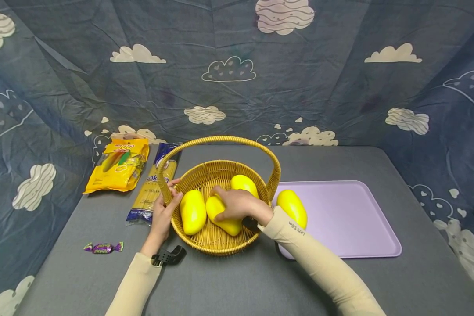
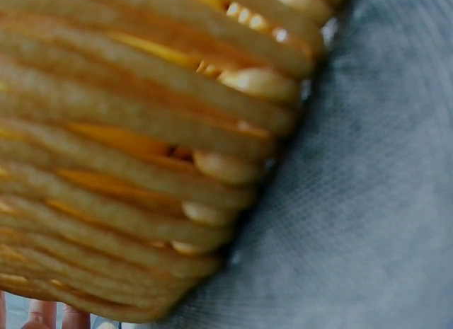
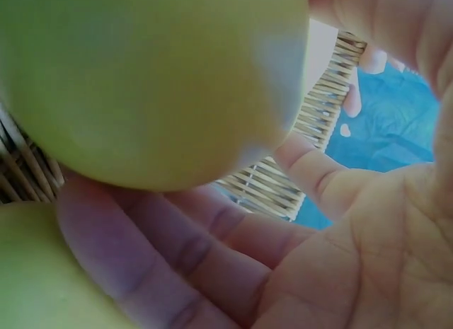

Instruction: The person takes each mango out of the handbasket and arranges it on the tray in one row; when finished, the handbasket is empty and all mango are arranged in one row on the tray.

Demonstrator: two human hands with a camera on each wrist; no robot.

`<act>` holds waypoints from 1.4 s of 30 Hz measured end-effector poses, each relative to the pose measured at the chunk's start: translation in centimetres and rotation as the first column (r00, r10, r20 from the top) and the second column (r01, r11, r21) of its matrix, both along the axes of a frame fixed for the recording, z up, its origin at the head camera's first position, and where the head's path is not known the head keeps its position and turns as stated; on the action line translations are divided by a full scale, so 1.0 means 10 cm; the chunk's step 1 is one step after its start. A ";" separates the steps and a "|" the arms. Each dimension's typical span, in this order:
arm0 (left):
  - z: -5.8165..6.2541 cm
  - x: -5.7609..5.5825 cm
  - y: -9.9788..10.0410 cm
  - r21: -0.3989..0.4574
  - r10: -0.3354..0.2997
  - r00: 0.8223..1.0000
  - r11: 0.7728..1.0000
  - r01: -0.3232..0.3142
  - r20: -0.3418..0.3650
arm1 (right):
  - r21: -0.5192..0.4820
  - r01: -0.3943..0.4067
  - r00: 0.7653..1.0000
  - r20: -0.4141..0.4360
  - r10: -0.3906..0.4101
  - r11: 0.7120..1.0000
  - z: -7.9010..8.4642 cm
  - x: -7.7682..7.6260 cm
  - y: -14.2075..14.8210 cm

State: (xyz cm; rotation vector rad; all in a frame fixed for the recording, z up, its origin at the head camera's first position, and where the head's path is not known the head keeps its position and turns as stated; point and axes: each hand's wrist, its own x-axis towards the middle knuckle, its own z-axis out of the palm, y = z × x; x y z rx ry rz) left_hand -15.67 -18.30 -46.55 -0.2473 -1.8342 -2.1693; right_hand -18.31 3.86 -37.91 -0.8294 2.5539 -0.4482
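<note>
A yellow wicker basket (image 1: 221, 252) with a tall arched handle stands upright on the table. My left hand (image 1: 163, 215) holds its left side near the handle's foot, thumb by the rim. The basket's woven wall (image 2: 127, 138) fills much of the left wrist view, some fingertips (image 2: 53, 316) showing below. Inside the basket, my right hand (image 1: 238, 204) grips a yellow mango (image 1: 230, 226), fingers and thumb around it. The right wrist view shows this mango (image 3: 156, 88) close up. Two other mangoes lie in the basket, one at left (image 1: 192, 213) and one at back right (image 1: 243, 183).
Right of the basket lies a lilac tray (image 1: 347, 219), with another mango (image 1: 292, 207) at its left edge, partly behind my right sleeve. At left are a yellow candy bag (image 1: 120, 164), a spaghetti pack (image 1: 148, 197) and a purple wrapped candy (image 1: 103, 248).
</note>
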 end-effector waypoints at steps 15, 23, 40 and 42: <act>0.01 0.00 0.01 0.005 0.006 1.000 1.000 -0.006 0.008 | -0.083 0.013 1.000 -0.021 -0.015 0.996 0.06 0.01 0.10; -0.01 -0.01 0.00 0.005 0.007 1.000 1.000 -0.007 -0.011 | -0.126 0.040 0.999 -0.020 -0.043 0.991 0.14 0.03 0.14; 0.01 0.01 0.01 0.007 0.002 1.000 1.000 -0.002 0.007 | -0.331 0.099 0.988 -0.077 -0.131 0.938 0.25 0.10 0.26; 0.01 0.01 0.01 0.008 0.000 1.000 1.000 0.000 0.004 | -0.354 0.105 0.986 -0.087 -0.145 0.929 0.27 0.12 0.27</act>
